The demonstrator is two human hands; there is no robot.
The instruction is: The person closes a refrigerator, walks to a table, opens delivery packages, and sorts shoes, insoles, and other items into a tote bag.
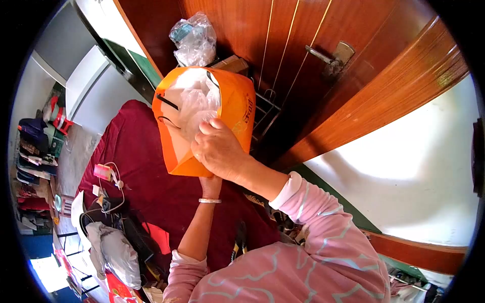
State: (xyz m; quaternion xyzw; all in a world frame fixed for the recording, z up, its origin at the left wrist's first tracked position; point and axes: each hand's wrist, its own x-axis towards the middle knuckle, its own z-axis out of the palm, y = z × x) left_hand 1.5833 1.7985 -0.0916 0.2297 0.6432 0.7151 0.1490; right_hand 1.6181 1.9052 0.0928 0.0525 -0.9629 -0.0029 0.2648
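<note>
An orange paper bag [236, 108] with dark writing and black cord handles stands tilted in front of me, its mouth facing me. Crumpled clear plastic bags [194, 106] fill its opening. My right hand [217, 149] is closed at the bag's mouth, fingers curled against the clear plastic. My left hand [210, 186] reaches under the near side of the orange bag; its fingers are hidden behind the bag, and a bracelet [209, 201] circles the wrist.
A dark red cloth [136, 136] covers the table, with a charger and cable [103, 172], a red paper [157, 237] and a grey plastic bag [113, 252]. Behind stand a wooden door with a handle [336, 60] and a stuffed clear bag [196, 40].
</note>
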